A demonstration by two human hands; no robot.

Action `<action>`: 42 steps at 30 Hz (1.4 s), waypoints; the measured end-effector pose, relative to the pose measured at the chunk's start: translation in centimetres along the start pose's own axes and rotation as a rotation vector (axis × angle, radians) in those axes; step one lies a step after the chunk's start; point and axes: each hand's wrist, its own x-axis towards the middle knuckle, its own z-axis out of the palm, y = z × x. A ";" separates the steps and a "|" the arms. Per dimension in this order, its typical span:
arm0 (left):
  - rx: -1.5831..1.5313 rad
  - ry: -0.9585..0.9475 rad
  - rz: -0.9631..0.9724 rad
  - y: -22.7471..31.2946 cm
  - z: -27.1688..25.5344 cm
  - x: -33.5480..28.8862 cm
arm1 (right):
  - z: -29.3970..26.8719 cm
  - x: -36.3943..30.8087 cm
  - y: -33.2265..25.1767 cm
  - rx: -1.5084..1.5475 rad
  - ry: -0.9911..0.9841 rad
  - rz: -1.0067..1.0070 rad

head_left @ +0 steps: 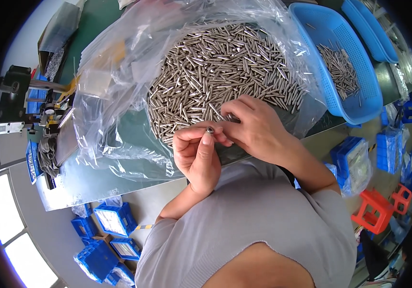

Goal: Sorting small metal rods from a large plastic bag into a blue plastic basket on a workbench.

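A broad heap of slim metal pins (225, 62) lies on an opened clear plastic bag (119, 110) on the green table. At the heap's near edge, my left hand (197, 156) is closed, pinching a small metal pin (209, 129) between thumb and index finger; its round end faces up. My right hand (256, 127) is close beside it, over the near part of the heap. Its fingers curl inward, and what they hold, if anything, is mostly hidden behind them. The fingertips of both hands nearly meet.
To the right, a blue perforated basket (370, 91) holds a smaller pile of pins, with another blue basket (374, 33) beyond. A metal fixture (16, 93) stands at the table's left. Blue crates (98, 259) and red stools (375, 211) are on the floor.
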 end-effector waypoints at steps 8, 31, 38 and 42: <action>-0.009 0.001 -0.026 0.1 -0.1 0.0 | -1.5 -1.3 1.6 -0.056 0.040 0.147; 0.000 -0.048 -0.119 0.2 -0.2 0.2 | -1.1 -0.6 0.9 -0.298 -0.068 0.070; -0.025 -0.150 -0.213 0.4 -0.4 0.4 | -3.1 -0.9 -0.2 0.730 0.172 0.396; -0.002 -0.168 -0.222 0.5 -0.3 0.3 | -1.9 -1.0 -0.5 1.047 0.132 0.465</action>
